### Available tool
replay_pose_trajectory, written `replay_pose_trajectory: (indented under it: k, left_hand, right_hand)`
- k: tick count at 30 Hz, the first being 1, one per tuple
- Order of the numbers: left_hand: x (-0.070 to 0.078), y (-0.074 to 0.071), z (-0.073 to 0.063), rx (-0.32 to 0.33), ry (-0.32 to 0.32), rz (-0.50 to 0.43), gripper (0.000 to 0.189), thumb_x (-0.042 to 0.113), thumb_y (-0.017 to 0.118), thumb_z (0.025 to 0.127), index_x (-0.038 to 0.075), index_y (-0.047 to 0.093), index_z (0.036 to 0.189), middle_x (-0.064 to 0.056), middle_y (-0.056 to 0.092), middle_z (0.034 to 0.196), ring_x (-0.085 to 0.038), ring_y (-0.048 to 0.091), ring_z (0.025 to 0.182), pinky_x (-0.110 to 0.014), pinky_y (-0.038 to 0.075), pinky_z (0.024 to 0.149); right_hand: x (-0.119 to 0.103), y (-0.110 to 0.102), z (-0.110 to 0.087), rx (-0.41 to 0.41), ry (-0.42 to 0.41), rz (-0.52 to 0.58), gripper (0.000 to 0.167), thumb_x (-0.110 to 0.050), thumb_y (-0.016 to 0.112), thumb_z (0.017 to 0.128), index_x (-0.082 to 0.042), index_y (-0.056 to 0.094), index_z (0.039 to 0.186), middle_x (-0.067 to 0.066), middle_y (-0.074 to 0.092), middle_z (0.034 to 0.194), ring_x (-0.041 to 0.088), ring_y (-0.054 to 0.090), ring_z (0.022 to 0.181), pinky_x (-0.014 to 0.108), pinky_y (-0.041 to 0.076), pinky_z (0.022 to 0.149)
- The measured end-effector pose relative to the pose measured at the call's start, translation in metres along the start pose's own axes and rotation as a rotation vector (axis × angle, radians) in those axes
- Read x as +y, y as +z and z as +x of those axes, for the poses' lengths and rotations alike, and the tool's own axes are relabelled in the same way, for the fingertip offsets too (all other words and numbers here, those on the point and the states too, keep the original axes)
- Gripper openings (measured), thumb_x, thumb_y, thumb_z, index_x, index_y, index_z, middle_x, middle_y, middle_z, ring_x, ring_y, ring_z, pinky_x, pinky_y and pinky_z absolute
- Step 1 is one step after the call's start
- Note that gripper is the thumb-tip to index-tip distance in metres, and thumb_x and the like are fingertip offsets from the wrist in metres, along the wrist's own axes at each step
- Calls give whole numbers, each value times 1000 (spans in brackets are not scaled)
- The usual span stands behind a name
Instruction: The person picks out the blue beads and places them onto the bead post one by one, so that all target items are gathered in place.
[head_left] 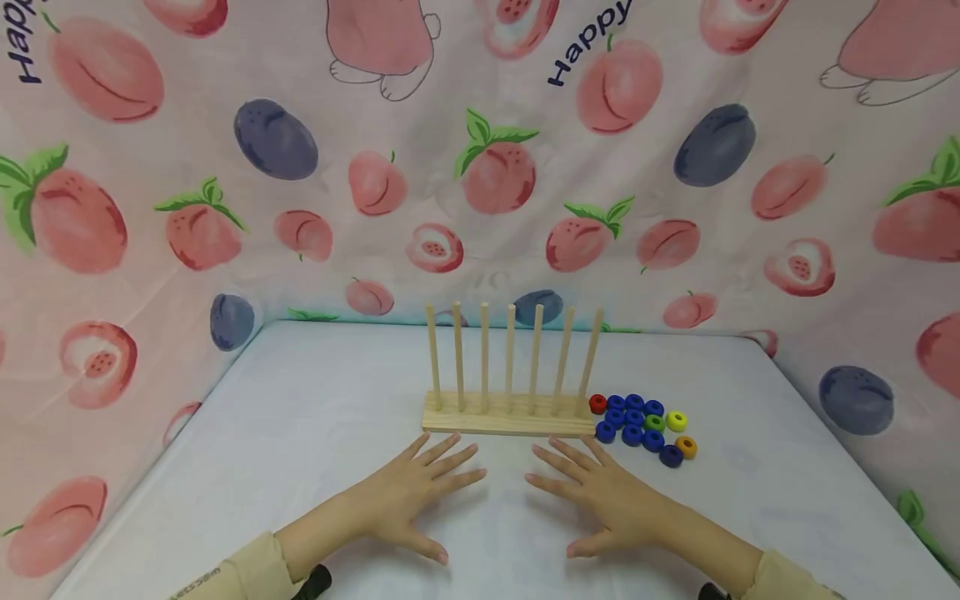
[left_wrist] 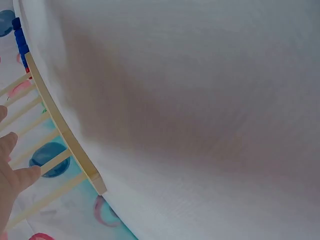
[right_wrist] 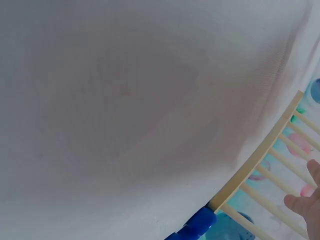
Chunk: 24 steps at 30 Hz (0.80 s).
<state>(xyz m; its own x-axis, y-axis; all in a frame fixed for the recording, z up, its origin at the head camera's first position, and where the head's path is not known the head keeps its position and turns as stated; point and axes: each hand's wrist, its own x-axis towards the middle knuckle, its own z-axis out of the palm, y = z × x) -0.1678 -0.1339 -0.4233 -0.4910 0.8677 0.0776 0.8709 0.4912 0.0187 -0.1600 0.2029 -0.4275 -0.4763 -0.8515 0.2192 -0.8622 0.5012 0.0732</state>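
Note:
In the head view a wooden peg rack [head_left: 510, 425] stands on the white table, with several upright pegs in a row on its base. My left hand [head_left: 408, 492] is spread just in front of the rack's left part, palm down and holding nothing. Facing it, my right hand [head_left: 611, 496] is spread too, its fingertips near the rack's right end. Beside that end lie several blue beads [head_left: 633, 418], with a red bead [head_left: 597, 404], a green bead [head_left: 655, 422], a yellow bead [head_left: 677, 421] and an orange bead [head_left: 686, 447]. The pegs carry no beads.
The white tabletop [head_left: 315, 400] extends to both sides and ends at a fruit-printed cloth [head_left: 420, 125], which hangs behind and along the sides. Dark straps [head_left: 313, 582] show at my wrists, near the light sleeves [head_left: 243, 571].

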Motion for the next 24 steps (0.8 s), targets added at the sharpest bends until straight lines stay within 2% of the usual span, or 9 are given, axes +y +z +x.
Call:
replay_pose_trajectory:
  k: [2,4,6,9,19,24]
  left_hand:
    - [0,0,1,8,4,-4,99,74,54,74,24,19,152,-11,19,158,-39,16,144,-66,24,108]
    - [0,-1,2,15,4,-11,99,73,55,74,24,19,152,-11,19,158,-39,16,144,-66,25,108]
    - [0,-2,2,20,2,-18,98,73,56,74,24,19,152,-10,19,158,-38,17,144,-64,26,109]
    - [0,-4,3,25,0,-25,96,71,57,75,24,22,151,-10,19,158,-37,19,144,-62,27,109]
    - [-4,-9,2,38,-31,-131,86,67,60,76,21,36,146,-9,36,151,-33,36,138,-58,35,107]
    - [-5,-10,-1,57,-39,-156,80,59,64,79,22,38,145,-8,38,150,-29,37,138,-54,36,108]
  right_hand:
    - [0,-1,1,6,-1,9,85,-68,59,76,-25,37,146,11,31,153,40,30,138,61,8,115]
    - [0,-1,1,11,-1,9,84,-68,59,76,-24,39,145,10,32,153,39,32,137,60,8,116]
    - [-1,-2,2,12,1,15,84,-68,59,75,-24,40,144,10,33,153,39,34,136,60,10,116]
    - [-1,-3,2,25,-1,3,83,-69,60,75,-24,42,142,9,35,152,38,37,134,64,37,98]
    - [-1,-6,4,53,9,-10,81,-68,62,74,-23,46,139,8,38,150,33,40,133,56,35,101]
    - [-1,-6,4,48,12,22,73,-61,64,78,-23,48,138,8,41,147,29,45,130,55,43,98]
